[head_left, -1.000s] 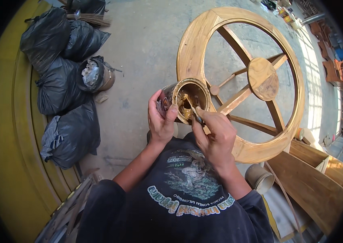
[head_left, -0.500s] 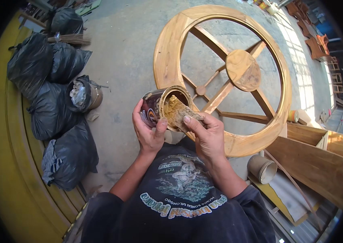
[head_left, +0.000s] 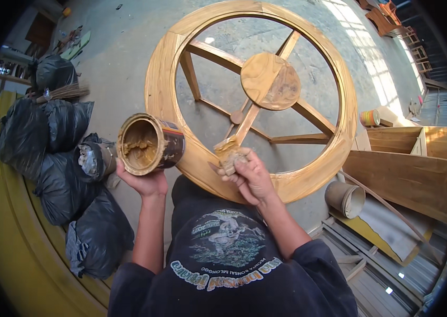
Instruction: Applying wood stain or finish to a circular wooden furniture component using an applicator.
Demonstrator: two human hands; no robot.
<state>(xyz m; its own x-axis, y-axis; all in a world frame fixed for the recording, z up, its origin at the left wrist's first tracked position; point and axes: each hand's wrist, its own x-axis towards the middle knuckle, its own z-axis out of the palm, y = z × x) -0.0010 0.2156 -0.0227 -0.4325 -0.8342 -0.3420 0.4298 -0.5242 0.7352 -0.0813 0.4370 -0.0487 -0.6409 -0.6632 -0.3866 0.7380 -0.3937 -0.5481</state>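
My left hand (head_left: 148,183) grips a dark round can (head_left: 173,145) from below, its fingers mostly hidden behind it. The can is tilted with its mouth toward me, and brown-yellow putty coats its inside and rim. In my right hand (head_left: 254,175) is a putty-caked scraper (head_left: 228,154), pinched between thumb and fingers, with a lump of putty on its upper end. It is out of the can, to its right. Both hands are over the near left part of a large round wooden table frame (head_left: 161,74), which has crossing bars and a wooden disc (head_left: 271,81) in the middle.
Several black plastic bags (head_left: 25,134) and an open bin (head_left: 96,158) line the left side. At the right are wooden box-like furniture (head_left: 397,177), a bucket (head_left: 345,198) lying tilted and a small tin (head_left: 369,118). Sunlight stripes the far concrete floor (head_left: 112,63).
The scraper has come out of the can with putty on it. My left hand has moved the can left, and the two hands are farther apart. The view has shifted.
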